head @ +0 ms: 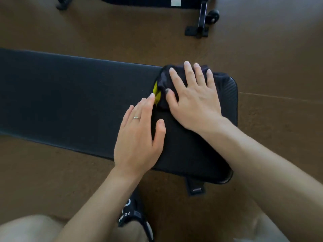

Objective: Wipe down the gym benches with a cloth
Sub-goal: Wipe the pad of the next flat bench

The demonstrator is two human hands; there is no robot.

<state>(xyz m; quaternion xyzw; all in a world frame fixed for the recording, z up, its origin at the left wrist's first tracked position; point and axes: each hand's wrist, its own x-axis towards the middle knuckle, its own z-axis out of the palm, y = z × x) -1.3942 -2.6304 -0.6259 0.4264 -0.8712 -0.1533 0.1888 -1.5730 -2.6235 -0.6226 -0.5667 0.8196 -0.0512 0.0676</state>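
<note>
A long black padded gym bench [70, 95] runs from the left edge to the right of centre. Near its right end lies a bunched dark cloth [163, 84] with a yellow patch on its left side. My right hand [194, 100] lies flat on top of the cloth with the fingers spread, pressing it onto the pad. My left hand [138, 137] rests flat on the bench just left of the cloth, its fingertips touching the yellow edge. A ring shows on that hand.
Brown floor [262, 58] surrounds the bench. A second black bench frame [201, 18] with a wheel stands at the top. A bracket [195, 188] juts from under the near edge of the bench. My foot in a black slipper [134, 215] is at the bottom.
</note>
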